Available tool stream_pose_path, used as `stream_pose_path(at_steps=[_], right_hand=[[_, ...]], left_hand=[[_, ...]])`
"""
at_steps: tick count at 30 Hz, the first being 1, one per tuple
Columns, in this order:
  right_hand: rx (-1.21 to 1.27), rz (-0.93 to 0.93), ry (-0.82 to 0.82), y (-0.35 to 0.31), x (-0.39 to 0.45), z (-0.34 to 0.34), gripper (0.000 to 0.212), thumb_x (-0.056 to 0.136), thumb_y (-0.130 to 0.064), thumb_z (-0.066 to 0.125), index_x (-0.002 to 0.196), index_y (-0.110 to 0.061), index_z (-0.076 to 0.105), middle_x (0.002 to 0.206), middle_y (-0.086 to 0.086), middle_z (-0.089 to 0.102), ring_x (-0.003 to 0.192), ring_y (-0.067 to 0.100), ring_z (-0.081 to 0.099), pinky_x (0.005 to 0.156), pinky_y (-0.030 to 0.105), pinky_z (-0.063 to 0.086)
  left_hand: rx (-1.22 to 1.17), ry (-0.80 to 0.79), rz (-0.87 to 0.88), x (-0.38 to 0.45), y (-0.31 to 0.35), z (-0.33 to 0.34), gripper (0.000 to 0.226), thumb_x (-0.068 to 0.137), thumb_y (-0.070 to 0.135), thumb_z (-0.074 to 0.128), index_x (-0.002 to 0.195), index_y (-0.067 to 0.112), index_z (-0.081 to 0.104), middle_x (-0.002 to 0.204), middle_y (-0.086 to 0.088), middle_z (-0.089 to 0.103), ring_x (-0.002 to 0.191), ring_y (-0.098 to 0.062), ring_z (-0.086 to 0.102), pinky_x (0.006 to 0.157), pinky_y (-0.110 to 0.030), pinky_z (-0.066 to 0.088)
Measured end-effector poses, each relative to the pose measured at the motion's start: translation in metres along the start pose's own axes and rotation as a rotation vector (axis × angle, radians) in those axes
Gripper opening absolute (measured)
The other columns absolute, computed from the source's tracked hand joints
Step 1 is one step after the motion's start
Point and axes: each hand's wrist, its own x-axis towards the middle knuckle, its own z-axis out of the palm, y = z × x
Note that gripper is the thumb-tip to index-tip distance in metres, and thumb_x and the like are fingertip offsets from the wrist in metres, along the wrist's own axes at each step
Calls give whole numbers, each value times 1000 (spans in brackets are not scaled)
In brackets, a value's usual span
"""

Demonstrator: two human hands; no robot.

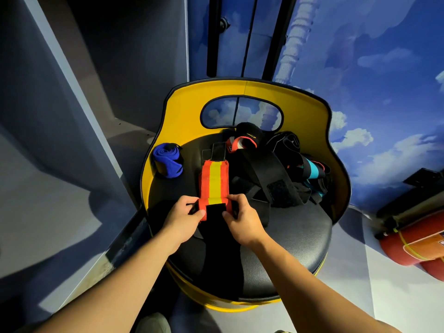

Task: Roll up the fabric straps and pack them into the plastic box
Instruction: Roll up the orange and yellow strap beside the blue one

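rolled blue strap [167,162] lay at seat's left edge | left hand [183,217] pinched orange-yellow strap [212,188] near end (rolled part) | right hand [243,221] pinched same | loose strap pile [281,169] lay rightward on black seat [288,236]

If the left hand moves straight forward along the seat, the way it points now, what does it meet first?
Probably the blue rolled strap, beyond the left hand near the yellow seat back; depth is unclear.
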Motion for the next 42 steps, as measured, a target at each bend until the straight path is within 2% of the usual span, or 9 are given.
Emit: stream_pose_path(at_steps=[5,9,14,19,26,30,36,39,42], right_hand=[[-92,-13,35,-7,1,4,43,94,-14,59,135,-12,47,124,7,63,114,23,60,94,28,46],[-15,72,35,-9,3,5,41,94,-14,59,133,-16,48,114,3,65,101,19,63,80,20,44],[106,93,50,-2,1,8,39,91,-7,63,126,-20,50,113,2,69,105,18,67,96,35,53],[155,67,52,-1,3,10,36,91,-5,63,121,-22,51,111,-1,69,103,13,68,99,39,53],[-132,-37,66,-7,4,3,35,95,-19,64,128,-10,55,115,4,63,105,19,61,83,17,39],[-196,-65,113,-8,9,6,40,98,-28,62,134,-13,56,124,6,64,114,21,60,89,22,40],[-146,6,230,-12,21,11,28,99,-39,57,117,-18,59,101,5,72,97,27,65,74,33,45],[-152,-16,168,-12,24,11,30,99,-32,57,124,-16,60,115,5,70,109,24,63,86,29,46],[-111,22,41,-14,24,3,42,92,-17,60,133,-15,53,115,3,67,110,22,63,82,21,42]], left_hand=[[75,66,54,4,0,4,35,93,21,69,125,32,60,125,5,63,114,-13,58,99,-33,48],[34,81,27,5,3,10,40,96,17,64,132,29,56,138,0,58,118,-14,56,96,-32,48],[-11,82,65,0,0,17,40,98,11,59,132,33,51,146,-1,52,119,-13,53,95,-29,42],[18,84,95,-1,0,13,35,98,12,59,120,37,51,141,1,56,117,-13,56,96,-30,45],[343,65,145,0,12,-3,33,99,28,60,132,28,57,137,-2,58,118,-19,55,92,-29,42],[324,152,167,4,18,-1,34,97,28,65,129,18,66,130,-1,65,121,-20,58,94,-26,43],[199,274,136,19,22,8,32,93,39,68,117,18,74,116,-1,73,109,-19,66,89,-31,51],[240,257,128,22,23,10,32,98,38,60,119,18,73,112,-1,73,100,-18,65,82,-27,47],[230,167,103,22,27,9,28,97,25,61,123,20,70,117,1,70,100,-15,62,83,-25,43]])
